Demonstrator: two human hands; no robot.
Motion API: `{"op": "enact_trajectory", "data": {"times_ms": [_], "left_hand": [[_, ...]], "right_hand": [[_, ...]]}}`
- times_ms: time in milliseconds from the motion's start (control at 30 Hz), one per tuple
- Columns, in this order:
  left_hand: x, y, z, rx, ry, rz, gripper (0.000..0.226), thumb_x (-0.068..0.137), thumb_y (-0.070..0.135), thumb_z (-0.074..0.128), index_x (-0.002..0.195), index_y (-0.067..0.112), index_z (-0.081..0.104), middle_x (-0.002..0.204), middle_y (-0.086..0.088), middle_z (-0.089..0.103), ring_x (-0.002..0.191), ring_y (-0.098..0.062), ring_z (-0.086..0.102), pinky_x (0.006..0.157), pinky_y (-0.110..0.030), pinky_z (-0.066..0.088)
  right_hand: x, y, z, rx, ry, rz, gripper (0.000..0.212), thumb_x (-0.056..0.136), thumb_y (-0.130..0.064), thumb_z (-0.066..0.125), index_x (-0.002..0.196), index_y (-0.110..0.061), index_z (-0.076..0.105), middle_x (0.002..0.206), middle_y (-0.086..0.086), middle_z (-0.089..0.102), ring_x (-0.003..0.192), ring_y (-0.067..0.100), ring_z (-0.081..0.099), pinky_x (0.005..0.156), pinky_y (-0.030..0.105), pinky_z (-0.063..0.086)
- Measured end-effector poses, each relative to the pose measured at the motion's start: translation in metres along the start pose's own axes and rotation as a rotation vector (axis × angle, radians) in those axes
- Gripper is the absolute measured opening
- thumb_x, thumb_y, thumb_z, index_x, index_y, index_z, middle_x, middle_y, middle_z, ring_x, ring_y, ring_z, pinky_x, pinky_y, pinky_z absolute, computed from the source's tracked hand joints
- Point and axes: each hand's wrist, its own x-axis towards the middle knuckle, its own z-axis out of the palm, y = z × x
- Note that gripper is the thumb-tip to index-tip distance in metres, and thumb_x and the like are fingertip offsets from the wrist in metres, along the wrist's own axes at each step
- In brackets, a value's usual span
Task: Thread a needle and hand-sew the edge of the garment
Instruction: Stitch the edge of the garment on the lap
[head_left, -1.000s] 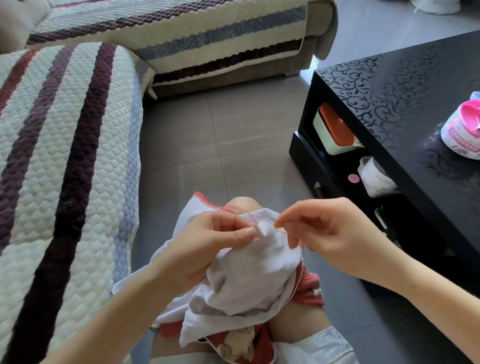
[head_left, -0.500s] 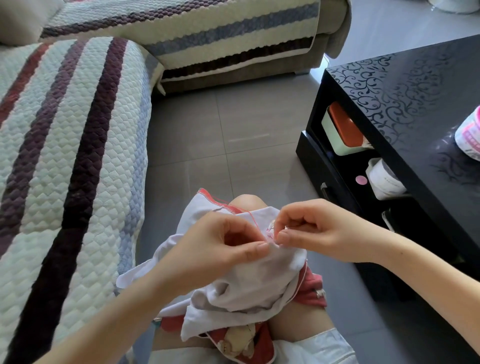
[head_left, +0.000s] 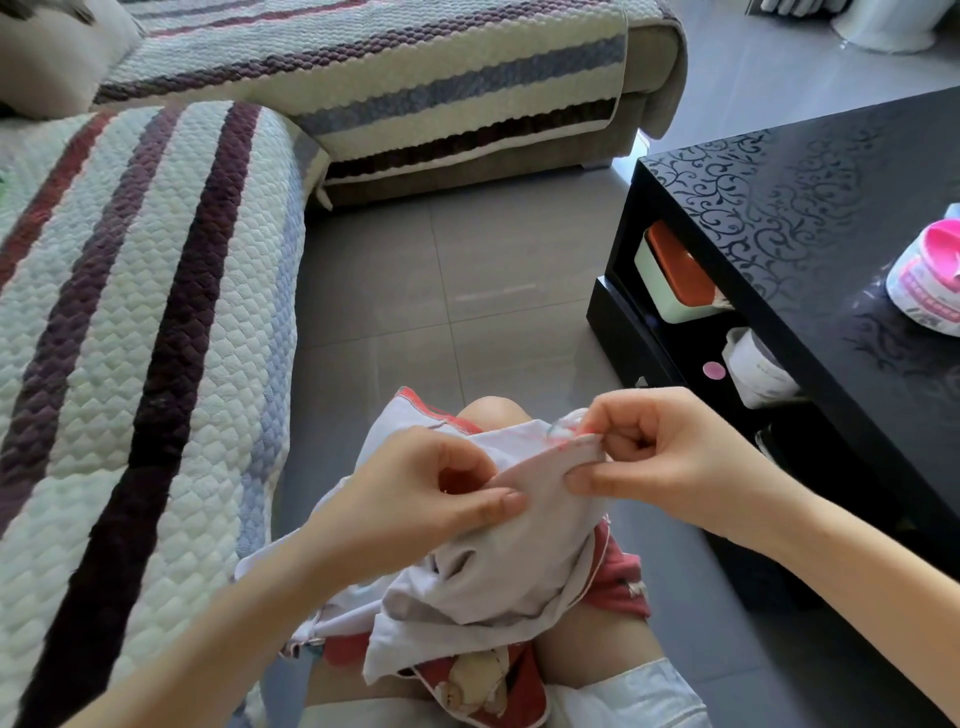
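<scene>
Left grip (head_left: 415, 499) and right grip (head_left: 660, 457) now stretch garment (head_left: 509, 561).

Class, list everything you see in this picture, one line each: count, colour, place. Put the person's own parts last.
garment: 1, white with red-stitched edge, on the lap
thread: 1, pinkish loop, at the garment's upper edge
printed cloth: 1, red with bear print, under the garment
sofa: 1, cream cover with purple and blue stripes, left and top
floor: 1, grey tiles, centre
table: 1, black with scroll pattern, right
box: 1, pale green with orange lid, in the table's shelf
tub: 1, pink and white, on the table, right edge
knee: 1, bare, beyond the garment
left hand: 1, pinching the garment's fold
right hand: 1, pinching the garment's edge
</scene>
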Motion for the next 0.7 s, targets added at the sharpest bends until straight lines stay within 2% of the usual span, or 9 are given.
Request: {"op": "enact_trajectory", "data": {"times_ms": [67,133,233,333,400,467,500,600,700], "left_hand": [[-0.003,0.001,0.002,0.051,0.067,-0.013,0.03,0.075,0.03,0.08,0.064,0.005,0.07,0.058,-0.005,0.061,0.054,-0.003,0.047,0.054,-0.018,0.039],[-0.008,0.002,0.003,0.12,0.175,0.026,0.019,0.07,0.022,0.084,0.062,0.01,0.072,0.059,0.003,0.065,0.054,-0.003,0.054,0.054,-0.014,0.042],[-0.015,0.006,0.002,0.147,0.273,0.077,0.02,0.061,0.016,0.089,0.057,0.024,0.071,0.057,0.018,0.065,0.057,0.001,0.059,0.056,-0.007,0.041],[-0.021,0.01,-0.004,0.075,0.213,0.047,0.028,0.06,0.01,0.089,0.053,0.027,0.068,0.053,0.017,0.061,0.054,0.002,0.056,0.055,-0.007,0.039],[-0.021,0.01,-0.007,-0.003,0.111,0.023,0.02,0.06,0.032,0.087,0.059,0.02,0.07,0.056,0.006,0.061,0.054,0.0,0.052,0.053,-0.012,0.039],[-0.02,0.006,-0.006,-0.072,0.067,-0.009,0.041,0.058,0.054,0.075,0.067,0.015,0.071,0.058,0.0,0.06,0.055,-0.006,0.05,0.053,-0.02,0.038],[-0.019,0.004,-0.005,-0.093,0.074,-0.021,0.047,0.058,0.059,0.071,0.068,0.013,0.071,0.057,-0.001,0.058,0.055,-0.006,0.049,0.053,-0.021,0.037],[-0.018,0.004,-0.003,-0.088,0.093,-0.005,0.037,0.067,0.05,0.074,0.067,0.013,0.073,0.061,-0.009,0.064,0.056,-0.006,0.051,0.053,-0.024,0.041],[-0.017,0.003,0.0,-0.033,0.182,0.028,0.018,0.066,0.039,0.082,0.064,0.022,0.075,0.064,0.005,0.07,0.058,-0.001,0.06,0.057,-0.02,0.048]], "right_hand": [[-0.011,-0.001,0.005,-0.14,0.129,-0.057,0.028,0.066,-0.007,0.084,0.06,-0.02,0.06,0.047,-0.01,0.029,0.046,0.004,0.025,0.048,0.014,0.024],[-0.022,-0.003,0.011,-0.213,0.17,-0.082,0.026,0.065,-0.014,0.083,0.061,-0.023,0.059,0.047,-0.01,0.032,0.045,0.004,0.027,0.048,0.012,0.025],[-0.031,-0.005,0.016,-0.083,0.117,-0.044,0.018,0.066,-0.025,0.077,0.063,-0.017,0.061,0.046,-0.011,0.03,0.044,0.004,0.026,0.047,0.013,0.025],[-0.033,-0.008,0.017,0.033,0.057,-0.022,0.023,0.072,-0.038,0.073,0.069,-0.017,0.066,0.049,-0.008,0.039,0.048,0.005,0.03,0.048,0.017,0.027],[-0.032,-0.009,0.021,0.031,0.096,-0.046,0.019,0.074,-0.033,0.071,0.066,-0.017,0.067,0.05,-0.009,0.049,0.049,0.002,0.037,0.05,0.015,0.031],[-0.031,-0.011,0.025,-0.017,0.152,-0.075,0.014,0.074,-0.024,0.069,0.064,-0.016,0.065,0.049,-0.012,0.049,0.047,0.002,0.038,0.05,0.011,0.031],[-0.03,-0.011,0.026,-0.051,0.168,-0.087,0.014,0.074,-0.023,0.069,0.063,-0.016,0.064,0.048,-0.014,0.047,0.046,0.002,0.037,0.05,0.01,0.031],[-0.028,-0.011,0.024,-0.088,0.185,-0.086,0.015,0.075,-0.017,0.075,0.064,-0.017,0.065,0.048,-0.016,0.049,0.046,0.002,0.041,0.05,0.009,0.032],[-0.027,-0.01,0.021,-0.105,0.185,-0.068,0.02,0.077,-0.005,0.077,0.064,-0.015,0.066,0.047,-0.016,0.049,0.044,0.002,0.04,0.048,0.009,0.031]]}}
